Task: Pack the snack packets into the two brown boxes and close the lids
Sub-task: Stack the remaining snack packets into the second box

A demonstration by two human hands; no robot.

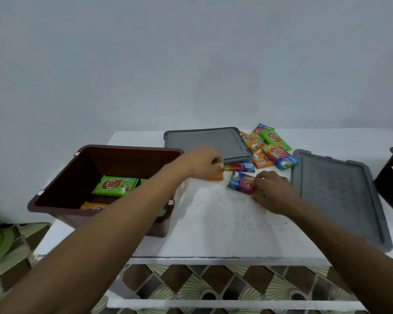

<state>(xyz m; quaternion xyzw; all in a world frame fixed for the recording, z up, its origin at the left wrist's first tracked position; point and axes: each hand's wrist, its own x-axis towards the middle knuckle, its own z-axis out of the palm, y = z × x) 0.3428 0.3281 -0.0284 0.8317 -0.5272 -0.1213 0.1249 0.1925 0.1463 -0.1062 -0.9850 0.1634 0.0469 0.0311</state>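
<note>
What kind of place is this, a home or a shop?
Most likely a room in a home, not a shop. A small white table stands against a plain wall, on a patterned tile floor. There are no shelves or counters, only one open brown box and loose snack packets.

Wall (191, 53): plain, pale grey-blue.
Table (225, 234): white, worn top.
Floor (191, 284): brown-and-cream patterned tiles.
Light: soft, even.

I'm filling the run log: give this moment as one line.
left hand: pinching packet | right hand: on packet | left box: open, part filled | lids: off
</note>
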